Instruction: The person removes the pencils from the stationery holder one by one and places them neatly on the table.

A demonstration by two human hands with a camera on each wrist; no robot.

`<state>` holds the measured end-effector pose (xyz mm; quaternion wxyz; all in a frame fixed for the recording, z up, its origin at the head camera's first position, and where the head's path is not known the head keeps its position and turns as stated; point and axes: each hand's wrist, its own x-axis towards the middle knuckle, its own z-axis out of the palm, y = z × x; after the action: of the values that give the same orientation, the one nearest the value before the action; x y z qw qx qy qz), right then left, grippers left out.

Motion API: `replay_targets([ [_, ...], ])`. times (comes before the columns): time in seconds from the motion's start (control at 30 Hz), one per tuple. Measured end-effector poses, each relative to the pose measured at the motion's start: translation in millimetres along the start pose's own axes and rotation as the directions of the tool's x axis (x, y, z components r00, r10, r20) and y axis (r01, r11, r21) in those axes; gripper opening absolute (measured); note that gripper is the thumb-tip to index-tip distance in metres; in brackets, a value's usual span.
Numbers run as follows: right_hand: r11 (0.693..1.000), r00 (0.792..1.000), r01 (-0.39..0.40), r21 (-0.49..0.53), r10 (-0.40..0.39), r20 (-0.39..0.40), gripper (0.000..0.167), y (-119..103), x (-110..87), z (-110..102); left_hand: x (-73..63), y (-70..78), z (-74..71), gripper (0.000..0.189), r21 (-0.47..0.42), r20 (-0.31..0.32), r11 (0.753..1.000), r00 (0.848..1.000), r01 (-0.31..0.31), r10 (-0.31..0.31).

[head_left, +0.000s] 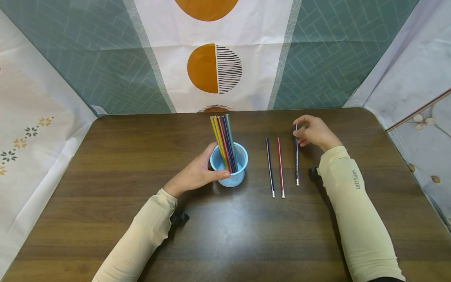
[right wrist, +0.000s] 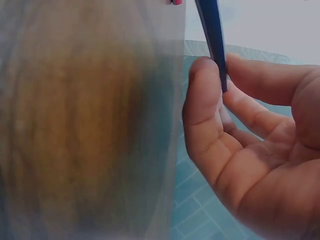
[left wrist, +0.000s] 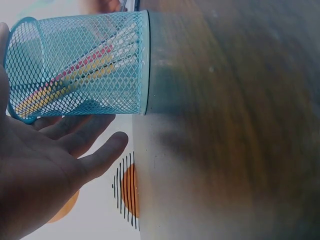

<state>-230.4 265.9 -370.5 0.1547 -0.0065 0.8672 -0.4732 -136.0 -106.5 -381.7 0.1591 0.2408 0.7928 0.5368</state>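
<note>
My left hand [head_left: 197, 171] holds a light blue mesh pencil cup [head_left: 237, 180], its thumb across the near rim and its other fingers round the left side. Inside the cup lean several pencils [head_left: 220, 137] in yellow, red, dark blue and green; their lower parts show through the mesh [left wrist: 100, 95] in the left wrist view. Off to the right, my right hand [head_left: 314, 133] pinches the far end of a dark blue pencil [head_left: 296, 162] between thumb and fingers. Left of it, a blue pencil [head_left: 269, 166] and a red pencil [head_left: 280, 166] lie side by side on the table.
The brown wooden table [head_left: 105, 188] spreads under both arms. Behind its far edge hangs a patterned cloth [head_left: 260, 74], with pale cloths at the left and right sides. Each wrist has a small black device on it; one [head_left: 179, 218] shows below the left wrist.
</note>
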Motion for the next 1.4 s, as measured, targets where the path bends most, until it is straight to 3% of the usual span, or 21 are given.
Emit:
replay_targets([
  [0.27, 0.994, 0.998, -0.048, -0.097, 0.052, 0.034, 0.034, -0.5, 1.2, 3.9, 0.3, -0.2, 0.4, 0.089, -0.002, 0.004, 1.0, 1.0, -0.015, 0.015],
  [0.63, 0.992, 0.994, -0.092, -0.091, 0.097, 0.055, 0.033, 4.2, 3.6, 8.9, -0.3, 0.7, 0.8, 0.088, -0.002, -0.004, 1.0, 1.0, -0.013, 0.013],
  [1.4, 0.978, 0.994, -0.09, -0.189, 0.101, 0.049, 0.031, 1.1, 2.8, 14.8, -1.4, 1.1, 1.0, 0.083, 0.009, -0.008, 1.0, 1.0, 0.015, -0.015],
])
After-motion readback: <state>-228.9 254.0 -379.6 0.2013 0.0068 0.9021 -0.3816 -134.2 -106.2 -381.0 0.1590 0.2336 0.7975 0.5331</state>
